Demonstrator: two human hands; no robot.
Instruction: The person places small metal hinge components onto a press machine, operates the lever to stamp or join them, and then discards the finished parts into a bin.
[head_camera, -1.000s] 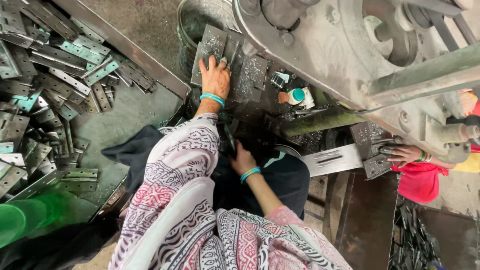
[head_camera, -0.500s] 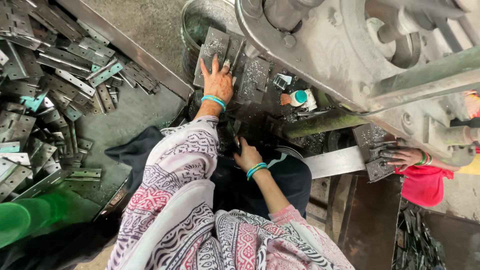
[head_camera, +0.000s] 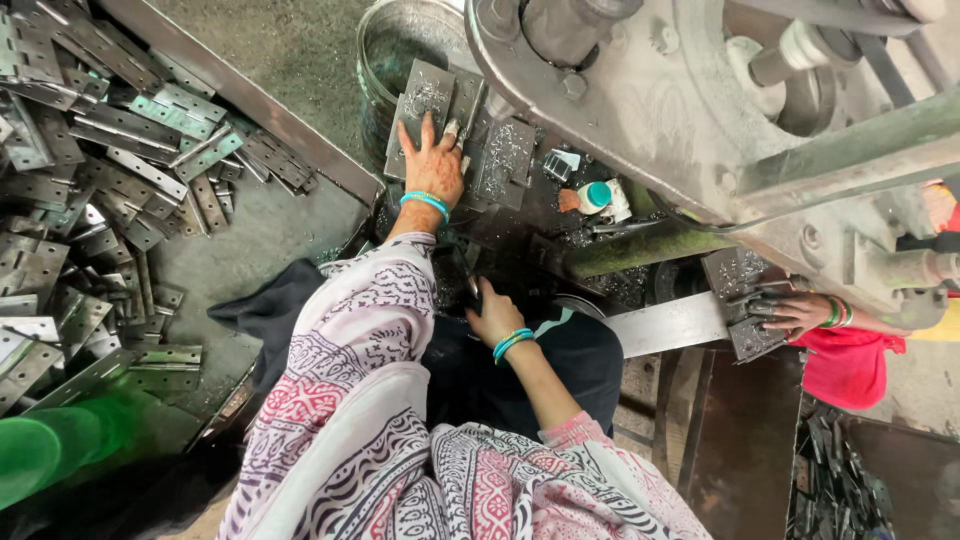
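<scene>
- A grey press machine fills the upper right.
- Metal hinge plates lie heaped on the floor at left.
- The left hand lies flat on a grey plate under the machine, fingers spread.
- The right hand rests lower, near the lap; fingers curled, grip unclear.

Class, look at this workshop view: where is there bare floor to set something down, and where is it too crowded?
Bare grey floor lies between the hinge pile and the slanting metal bar. Around the left hand on the stacked plates, it is crowded.
</scene>
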